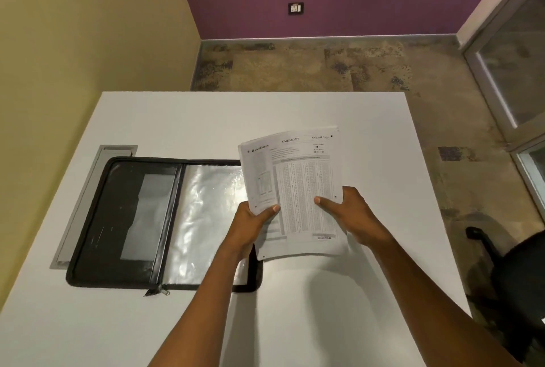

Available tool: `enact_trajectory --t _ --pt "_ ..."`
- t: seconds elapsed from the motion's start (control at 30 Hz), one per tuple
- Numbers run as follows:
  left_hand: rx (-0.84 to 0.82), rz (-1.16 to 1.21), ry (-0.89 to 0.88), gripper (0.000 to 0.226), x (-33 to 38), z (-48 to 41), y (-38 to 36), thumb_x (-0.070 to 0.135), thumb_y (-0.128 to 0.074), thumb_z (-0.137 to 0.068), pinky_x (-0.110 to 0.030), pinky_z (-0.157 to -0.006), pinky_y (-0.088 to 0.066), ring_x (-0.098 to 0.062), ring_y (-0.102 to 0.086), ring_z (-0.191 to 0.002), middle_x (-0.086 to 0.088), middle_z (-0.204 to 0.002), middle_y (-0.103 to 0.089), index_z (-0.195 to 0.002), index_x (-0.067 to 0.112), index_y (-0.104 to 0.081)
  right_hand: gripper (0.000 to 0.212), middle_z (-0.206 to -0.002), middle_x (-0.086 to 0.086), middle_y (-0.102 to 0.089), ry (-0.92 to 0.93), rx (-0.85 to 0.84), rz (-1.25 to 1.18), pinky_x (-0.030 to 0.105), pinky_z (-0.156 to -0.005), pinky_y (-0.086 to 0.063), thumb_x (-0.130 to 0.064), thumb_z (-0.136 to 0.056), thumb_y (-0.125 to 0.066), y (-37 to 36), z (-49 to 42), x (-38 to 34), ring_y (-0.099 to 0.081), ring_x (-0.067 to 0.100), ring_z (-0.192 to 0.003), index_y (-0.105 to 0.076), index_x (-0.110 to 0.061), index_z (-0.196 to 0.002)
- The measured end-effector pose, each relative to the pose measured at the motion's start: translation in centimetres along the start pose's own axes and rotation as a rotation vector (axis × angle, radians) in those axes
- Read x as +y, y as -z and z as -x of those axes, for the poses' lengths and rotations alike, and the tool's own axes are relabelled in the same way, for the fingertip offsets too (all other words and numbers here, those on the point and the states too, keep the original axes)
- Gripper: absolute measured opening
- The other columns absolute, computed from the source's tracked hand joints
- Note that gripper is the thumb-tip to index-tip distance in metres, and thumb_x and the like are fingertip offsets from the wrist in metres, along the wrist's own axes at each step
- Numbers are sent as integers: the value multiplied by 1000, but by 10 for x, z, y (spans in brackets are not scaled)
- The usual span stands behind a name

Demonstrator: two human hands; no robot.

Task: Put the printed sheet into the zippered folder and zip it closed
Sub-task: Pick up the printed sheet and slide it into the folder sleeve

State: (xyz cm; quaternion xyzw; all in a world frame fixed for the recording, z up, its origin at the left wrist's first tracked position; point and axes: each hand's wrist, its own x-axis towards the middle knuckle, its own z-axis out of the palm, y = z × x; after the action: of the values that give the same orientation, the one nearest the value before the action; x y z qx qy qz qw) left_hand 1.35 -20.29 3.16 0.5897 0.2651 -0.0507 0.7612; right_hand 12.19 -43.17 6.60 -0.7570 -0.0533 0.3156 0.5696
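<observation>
A white counter [295, 110] stands in the corner of a room with a yellow wall, a purple wall and mottled flooring. Above it, the printed sheet [298, 190] is held up in the air, its left edge overlapping the right half of the zippered folder [124, 219]. The left hand [250, 225] pinches the sheet's lower left part, thumb on the printed face and the other fingers hidden behind; the right hand [354, 216] grips the lower right edge in the same way, thumb [327, 201] on top. The paper bows upward along its left side, so it looks light and limp, likely to sag or crease if held by one corner; a grip on two opposite edges, as here, should keep it flat enough to feed in. Whether it is a single sheet or several cannot be told. The folder lies open and flat, a dark cover on the left and shiny clear plastic sleeves [206, 213] on the right, which look slick and may cling. The zipper pull [163, 290] rests at the near edge by the spine. A black chair [513, 272] sits to the right.
</observation>
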Motion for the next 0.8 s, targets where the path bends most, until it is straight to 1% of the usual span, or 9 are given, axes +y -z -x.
enact_trajectory --t 0.2,0.33,0.4,0.5,0.57,0.63,0.7,0.73,0.8 --pt "-48 121 68 36 10 -15 73 12 -79 -93 -34 -88 -62 -27 -75 -113 -11 -125 -76 -128 11 -72 26 -114 -24 -76 -14 6 11 10 -78 -56 -33 -96 -73 -58 -23 -12 -73 -3 -104 -69 -42 -120" --pt "-14 124 116 33 19 -35 121 12 -79 -92 -26 -74 -62 -26 -78 -101 -16 -118 -78 -124 9 -74 22 -115 -22 -77 -54 10 -35 14 -76 -59 -30 -96 -74 -83 -42 -14 -74 0 -104 -70 -45 -112" --pt "33 106 148 32 22 -47 142 10 -80 -91 -27 -69 -59 -27 -76 -91 -23 -115 -77 -121 4 -72 24 -118 -17 -77 -66 16 -49 21 -82 -61 -29 -96 -73 -92 -52 -12 -75 6 -106 -71 -42 -116" --pt "84 111 156 28 23 -69 168 3 -77 -92 -40 -78 -63 -35 -74 -89 -29 -113 -75 -118 -2 -70 28 -115 -9 -79 -104 44 -68 39 -87 -64 -31 -95 -74 -102 -68 -8 -77 17 -103 -71 -32 -123" --pt "144 77 136 22 24 -83 183 1 -74 -93 -43 -77 -64 -38 -76 -88 -28 -109 -76 -115 -2 -72 29 -112 -3 -80 -135 75 -81 48 -91 -63 -31 -95 -74 -106 -80 -5 -78 20 -100 -73 -24 -123" --pt "232 -130 74 17 24 -101 198 2 -74 -94 -45 -81 -63 -38 -77 -89 -22 -101 -78 -111 3 -76 27 -108 -1 -81 -155 92 -80 50 -92 -63 -30 -95 -74 -110 -91 -4 -79 21 -97 -74 -21 -120" --pt "314 -468 -24 17 23 -119 212 7 -73 -95 -40 -85 -62 -24 -76 -85 -9 -99 -79 -111 10 -78 28 -107 -2 -81 -168 96 -65 49 -92 -63 -31 -95 -74 -112 -103 -4 -79 20 -96 -73 -21 -121" --pt "349 -613 -68 18 23 -128 218 11 -72 -95 -34 -85 -60 -16 -73 -86 -4 -103 -78 -113 13 -78 29 -107 -2 -81 -172 93 -54 49 -92 -63 -32 -95 -74 -114 -109 -4 -79 20 -96 -73 -21 -122" --pt "362 -819 -153 23 22 -142 226 16 -69 -98 -26 -88 -51 -16 -68 -101 -3 -119 -73 -120 14 -75 29 -107 -2 -81 -173 79 -42 48 -92 -63 -32 -95 -74 -115 -121 -5 -79 20 -96 -73 -20 -122"
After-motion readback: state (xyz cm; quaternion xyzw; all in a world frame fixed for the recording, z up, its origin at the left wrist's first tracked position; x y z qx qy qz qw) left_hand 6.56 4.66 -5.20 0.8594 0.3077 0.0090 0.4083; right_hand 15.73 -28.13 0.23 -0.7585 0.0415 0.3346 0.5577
